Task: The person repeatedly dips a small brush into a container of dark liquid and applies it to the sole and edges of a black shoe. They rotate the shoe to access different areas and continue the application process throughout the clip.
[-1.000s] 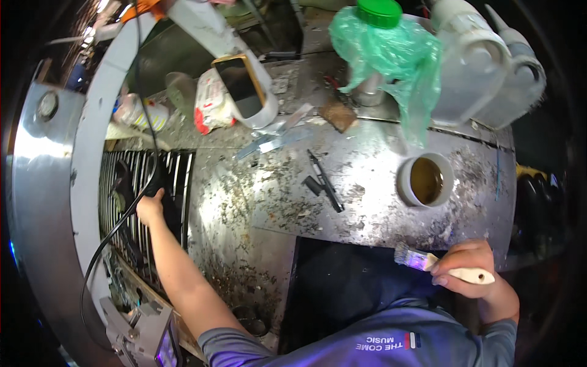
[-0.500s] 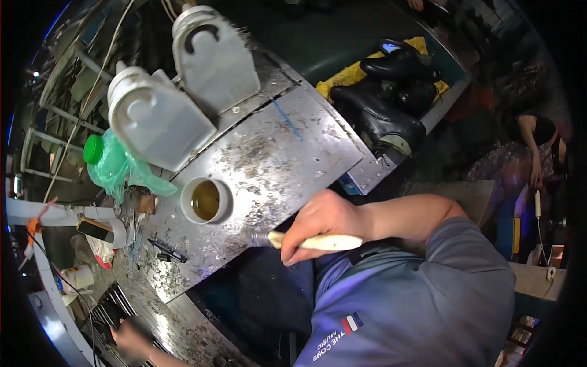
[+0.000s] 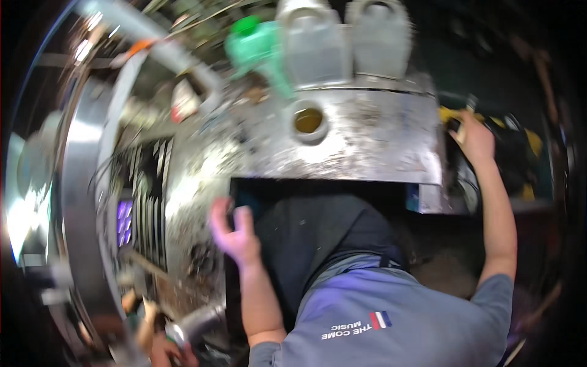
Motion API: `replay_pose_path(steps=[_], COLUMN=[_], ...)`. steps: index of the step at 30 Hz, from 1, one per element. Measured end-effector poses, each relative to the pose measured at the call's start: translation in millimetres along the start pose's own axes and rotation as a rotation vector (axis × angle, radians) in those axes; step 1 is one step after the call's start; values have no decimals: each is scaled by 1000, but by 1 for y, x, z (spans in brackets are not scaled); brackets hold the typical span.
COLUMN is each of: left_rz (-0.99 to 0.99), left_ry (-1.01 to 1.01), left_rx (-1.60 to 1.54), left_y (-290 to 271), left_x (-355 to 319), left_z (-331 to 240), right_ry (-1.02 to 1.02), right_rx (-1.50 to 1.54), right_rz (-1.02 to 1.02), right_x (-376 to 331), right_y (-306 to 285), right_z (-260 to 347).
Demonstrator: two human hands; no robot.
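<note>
Head view: left hand [image 3: 235, 235], relative to round white cup of amber liquid [image 3: 314, 139]?

Below and left of the cup; spread-fingered, grasping nothing.

And right hand [image 3: 477, 142]?

Well right of the cup; too blurred to tell the grasp.

Glossy black shoe [image 3: 463, 174]?

Right of and below the cup, by the right hand; contact unclear.

Head view: left fisheye of the worn pair, upright. Looked steeply down over the wearer's grey shirt [image 3: 416, 312], lower centre, onto a metal worktop [image 3: 379, 147], upper centre. Range close; left hand [image 3: 237, 235] fell left of centre, right hand [image 3: 477, 139] upper right. Corners dark, frame blurred.
</note>
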State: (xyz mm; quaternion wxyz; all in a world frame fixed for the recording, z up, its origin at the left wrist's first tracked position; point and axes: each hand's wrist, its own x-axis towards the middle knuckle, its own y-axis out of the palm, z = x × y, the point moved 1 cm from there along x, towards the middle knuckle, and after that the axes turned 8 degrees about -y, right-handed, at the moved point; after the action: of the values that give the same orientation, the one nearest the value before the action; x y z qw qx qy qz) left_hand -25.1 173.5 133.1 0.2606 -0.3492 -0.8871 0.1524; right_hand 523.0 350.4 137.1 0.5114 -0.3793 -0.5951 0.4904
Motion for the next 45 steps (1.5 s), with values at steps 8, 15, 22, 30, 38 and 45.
replay_pose_path(steps=[8,15,22,30,38,45], left_rz=[217,339,647,643,545,488], left_ry=[43,14,73,36,-442,-853], left_rx=[29,-71,-184,-162,-758,-1347], left_y=[1,-1,11,15,-22,-63], left_x=[-87,-105,-102,-112,-114,-143], left_z=[-33,-25,-67,-101,-32,26], right_ry=[119,2,48,-673,-831,-538], right_rx=[41,521,657,1216,1163,814], right_rz=[99,-285,-557,-431,-189,-216], right_x=[4,-48,-79,-63,-29,77], right_y=[53,-17,-98,-116,-119,-90], right_z=[-50,-82,38,257,353,293])
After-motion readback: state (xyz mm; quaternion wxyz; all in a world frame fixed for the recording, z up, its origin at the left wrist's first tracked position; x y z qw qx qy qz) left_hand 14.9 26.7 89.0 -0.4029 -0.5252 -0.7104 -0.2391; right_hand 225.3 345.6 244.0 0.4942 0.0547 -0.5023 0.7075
